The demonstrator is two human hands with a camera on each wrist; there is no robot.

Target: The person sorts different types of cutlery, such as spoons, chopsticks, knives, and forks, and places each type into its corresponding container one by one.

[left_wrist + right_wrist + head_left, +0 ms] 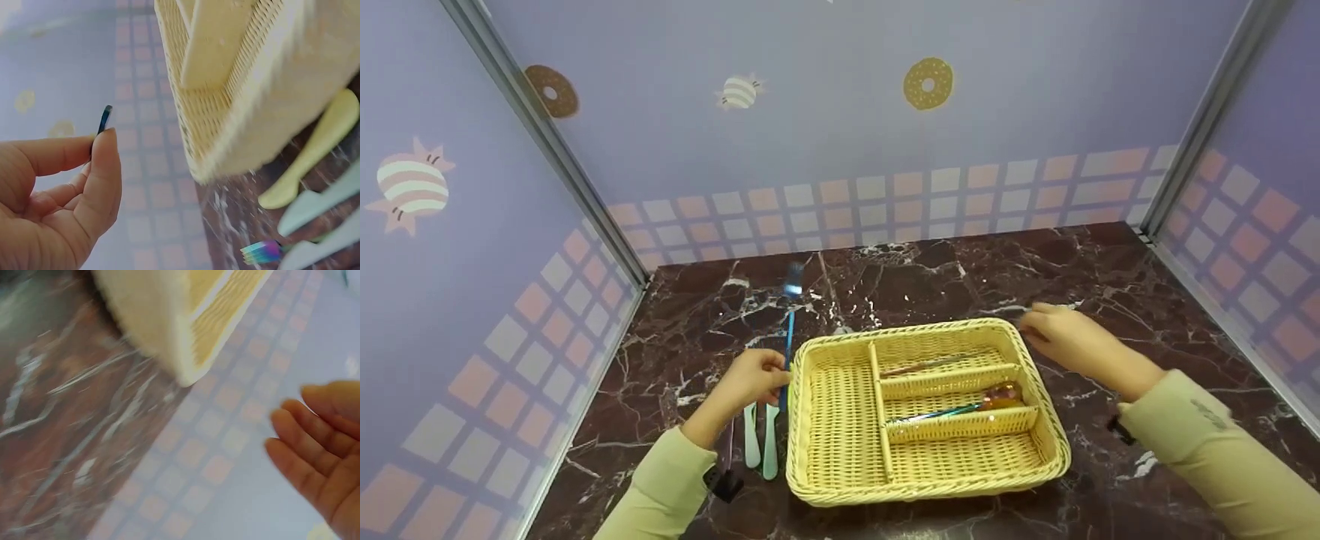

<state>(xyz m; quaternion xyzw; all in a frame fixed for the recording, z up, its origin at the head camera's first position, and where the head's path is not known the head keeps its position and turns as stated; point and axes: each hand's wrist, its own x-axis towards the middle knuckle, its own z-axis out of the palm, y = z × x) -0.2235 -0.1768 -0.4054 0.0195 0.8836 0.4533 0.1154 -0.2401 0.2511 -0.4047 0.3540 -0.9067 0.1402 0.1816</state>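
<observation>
At the left of centre in the head view, the left hand [754,379] pinches a slim, shiny blue metal utensil [790,334] between thumb and fingers, its handle upright in the frame along the basket's left side; the head is motion-blurred, so it may be a fork, though this cannot be settled. The yellow woven four-compartment basket [840,496] occupies the lower middle, an iridescent metal spoon [946,413] lying in its middle right compartment. To its left, at lower centre, lie two pale green knives [770,450]. The right hand [1061,337], right of centre near the basket's upper right corner, has loosely bent fingers and holds nothing. Good handling of the pinched utensil would seem to call for a firm, steady grip, enough lift to clear the woven rim, and a turn lining the long handle up with a compartment before release.
</observation>
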